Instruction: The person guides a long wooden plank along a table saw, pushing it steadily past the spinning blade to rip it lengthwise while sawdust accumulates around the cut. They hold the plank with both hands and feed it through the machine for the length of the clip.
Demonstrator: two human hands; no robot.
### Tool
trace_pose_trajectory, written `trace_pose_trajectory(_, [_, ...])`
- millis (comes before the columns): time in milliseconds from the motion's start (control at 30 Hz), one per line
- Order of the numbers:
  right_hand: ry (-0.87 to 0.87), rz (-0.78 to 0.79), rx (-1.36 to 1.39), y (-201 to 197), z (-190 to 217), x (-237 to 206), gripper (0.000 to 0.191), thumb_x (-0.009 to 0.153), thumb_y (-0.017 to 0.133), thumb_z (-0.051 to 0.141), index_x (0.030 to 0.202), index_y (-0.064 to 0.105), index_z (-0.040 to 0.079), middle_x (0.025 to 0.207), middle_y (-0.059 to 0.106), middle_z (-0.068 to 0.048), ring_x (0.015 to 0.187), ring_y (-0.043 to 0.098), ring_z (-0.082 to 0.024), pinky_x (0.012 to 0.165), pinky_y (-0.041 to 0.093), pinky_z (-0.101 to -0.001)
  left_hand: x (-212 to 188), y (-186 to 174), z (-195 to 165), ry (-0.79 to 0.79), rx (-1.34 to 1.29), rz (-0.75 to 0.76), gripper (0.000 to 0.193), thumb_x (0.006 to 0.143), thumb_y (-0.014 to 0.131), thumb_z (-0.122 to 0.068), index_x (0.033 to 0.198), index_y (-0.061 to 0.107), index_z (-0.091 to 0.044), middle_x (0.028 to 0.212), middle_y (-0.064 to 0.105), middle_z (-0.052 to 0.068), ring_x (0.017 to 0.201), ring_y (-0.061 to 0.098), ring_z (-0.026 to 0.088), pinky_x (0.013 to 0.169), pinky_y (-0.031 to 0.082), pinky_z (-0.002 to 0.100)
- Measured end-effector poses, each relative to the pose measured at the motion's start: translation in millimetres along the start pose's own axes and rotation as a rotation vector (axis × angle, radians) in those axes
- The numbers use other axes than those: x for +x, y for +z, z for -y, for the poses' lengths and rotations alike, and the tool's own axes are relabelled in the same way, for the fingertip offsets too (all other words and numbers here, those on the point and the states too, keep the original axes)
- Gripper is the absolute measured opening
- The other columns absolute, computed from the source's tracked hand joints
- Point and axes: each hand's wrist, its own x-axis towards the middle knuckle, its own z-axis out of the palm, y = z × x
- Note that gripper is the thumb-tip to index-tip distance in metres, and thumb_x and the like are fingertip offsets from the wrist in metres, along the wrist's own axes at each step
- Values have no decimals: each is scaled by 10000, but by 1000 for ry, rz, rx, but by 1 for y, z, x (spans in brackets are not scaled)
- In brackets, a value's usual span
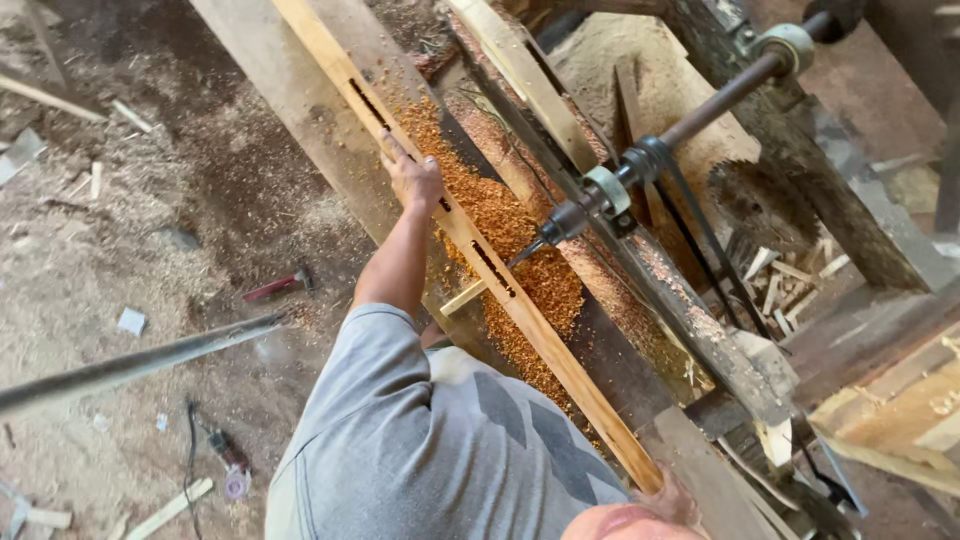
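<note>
Shoulder and sleeve: grey shirt (420, 450) fills the bottom of the head view, closest to the lens.
Floor, far left: sawdust-covered floor (120, 250) with scattered offcuts; a red-handled hammer (275, 286) lies on it, and a grey metal bar (140, 362) crosses low over it.
Left hand: left hand (413, 178) reaches up along the wooden slat (470, 240), fingers curled over its edge and pressed onto it, gripping the wood.
Slat: long, pale, narrow, running diagonally from the top centre down to the lower right; several dark slots are cut along its face. It lies on the workbench (300, 100), across a heap of orange wood chips (520, 260).
Drill: horizontal drill bit (525, 252) meets the slat's side at one of the slots; behind it sit the chuck and a long shaft (710, 100) with a belt pulley.
Right hand: right hand (668, 497) holds the slat's lower end at the bottom edge of the view; only part of it shows, fingers closed round the wood.
Far right: circular saw blade (760, 200) stands among stacked timber offcuts (890, 410).
</note>
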Motion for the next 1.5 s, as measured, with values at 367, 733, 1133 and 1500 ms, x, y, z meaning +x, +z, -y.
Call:
trace_pose_trajectory(367, [-46, -41, -1, 6, 6, -1, 886, 571, 913, 490, 1384, 588, 351, 1188, 755, -59, 1131, 716, -301, 966, 565, -461, 6, -16, -12, -29, -10, 52, 1026, 919, 678, -253, 1621, -71, -237, 1677, 120, 246, 1154, 661, 359, 1023, 547, 374])
trace_pose_trajectory(733, [-130, -38, -84, 8, 11, 7, 934, 535, 920, 526, 1385, 559, 380, 1200, 754, 10, 1052, 742, -295, 942, 565, -479, 18, -21, -17, -48, -32, 72, 983, 930, 652, -214, 1628, -41, -230, 1693, 99, 215, 1156, 661, 297, 1013, 570, 348])
trace_pose_trajectory(1133, [-210, -150, 139, 23, 18, 10, 848, 573, 913, 428, 1357, 626, 283, 1195, 751, -50, 1118, 718, -266, 979, 558, -420, 21, -20, -19, 4, -36, -27, 1055, 883, 720, -214, 1626, -27, -262, 1664, 173, 219, 1221, 624, 341, 1028, 549, 358])
trace_pose_trajectory(1500, [21, 6, 13, 22, -3, 2, 868, 641, 869, 503, 1441, 587, 316, 1304, 717, -45, 1235, 675, -281, 1057, 521, -435, -2, 2, -4, -16, -49, 37, 1036, 922, 695, -193, 1624, -59, -294, 1685, 98, 193, 1141, 670, 347, 966, 591, 378])
